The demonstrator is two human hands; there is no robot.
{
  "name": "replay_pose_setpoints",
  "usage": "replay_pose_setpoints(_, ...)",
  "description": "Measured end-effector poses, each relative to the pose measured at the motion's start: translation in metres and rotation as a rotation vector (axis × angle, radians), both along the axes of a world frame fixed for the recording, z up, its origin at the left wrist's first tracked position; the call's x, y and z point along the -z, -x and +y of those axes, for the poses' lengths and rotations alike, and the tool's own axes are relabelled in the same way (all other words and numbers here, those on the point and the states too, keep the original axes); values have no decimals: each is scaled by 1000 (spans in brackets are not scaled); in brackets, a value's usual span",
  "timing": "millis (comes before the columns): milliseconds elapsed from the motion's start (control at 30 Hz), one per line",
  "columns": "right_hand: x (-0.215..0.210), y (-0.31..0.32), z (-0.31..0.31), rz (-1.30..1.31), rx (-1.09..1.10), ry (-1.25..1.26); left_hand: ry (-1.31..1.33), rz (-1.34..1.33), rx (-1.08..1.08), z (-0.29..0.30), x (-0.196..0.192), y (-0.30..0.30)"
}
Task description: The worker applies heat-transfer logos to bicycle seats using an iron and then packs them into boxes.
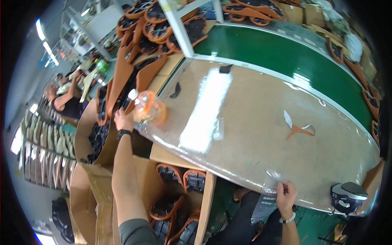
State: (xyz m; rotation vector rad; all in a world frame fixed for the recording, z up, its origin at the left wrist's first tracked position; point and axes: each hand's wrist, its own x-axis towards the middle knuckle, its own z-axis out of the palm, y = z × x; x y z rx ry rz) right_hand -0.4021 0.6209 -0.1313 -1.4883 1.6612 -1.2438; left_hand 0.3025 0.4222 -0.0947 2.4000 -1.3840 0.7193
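Observation:
My left hand (123, 119) reaches out at the left, its fingers curled at the lower end of an orange-brown moulded part (130, 107) with a black inner side. Close beside it stands a clear plastic bottle (149, 108) with a white cap and orange colouring. At the near edge of the table my right hand (287, 194) pinches a clear plastic bag (265, 206) with dark printing, which hangs down over the edge. The table (253, 118) has a brown top under a clear sheet. On it lies a stack of clear plastic bags (206, 112), bright with glare.
Piled orange-brown parts (157, 30) rise at the far left. Cardboard boxes (102, 196) with similar parts stand at the near left. On the table are a brown-and-white scrap (300, 130), black scraps (175, 90) and a black-and-grey device (349, 196). Another person (67, 100) works far left.

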Motion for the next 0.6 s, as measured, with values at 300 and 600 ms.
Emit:
replay_pose_setpoints(300, 5, -5, 0, 107, 77, 34, -85, 0, 167, -26, -7, -18)
replay_pose_setpoints(600, -2, -11, -2, 247, 68, 79, 420, 756, 198, -26, -109, -30)
